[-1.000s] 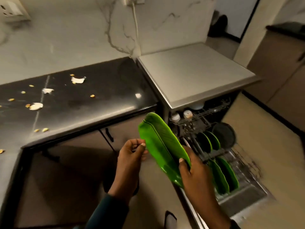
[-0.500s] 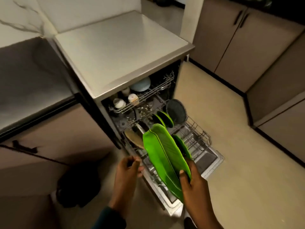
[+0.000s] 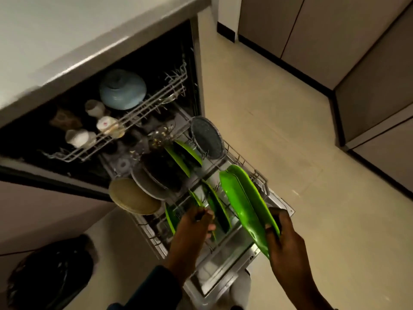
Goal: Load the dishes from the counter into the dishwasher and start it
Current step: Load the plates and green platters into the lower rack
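Observation:
The dishwasher [image 3: 196, 63] stands open with its lower rack [image 3: 257, 175] pulled out over the door. My right hand [image 3: 283, 240] grips the near end of a long green leaf-shaped plate [image 3: 243, 202], held on edge above the rack's right side. My left hand [image 3: 192, 229] reaches into the rack's front among upright green plates [image 3: 218, 209]; whether it holds one I cannot tell. More green plates [image 3: 185, 157], a dark round plate [image 3: 206, 137], a grey plate [image 3: 145, 184] and a beige plate [image 3: 131, 198] stand in the rack. The upper rack [image 3: 143, 113] holds a blue bowl [image 3: 123, 89] and white cups [image 3: 79, 137].
A dark bag or bin [image 3: 51, 274] sits on the floor at lower left. Beige cabinet doors [image 3: 335, 30] line the right side behind the tiled floor [image 3: 301, 130]. The steel dishwasher top [image 3: 67, 30] overhangs the opening.
The view swung from the counter down to the dishwasher. My right hand carried the leaf plate down over the lower rack. My left hand let go of it and reached into the rack.

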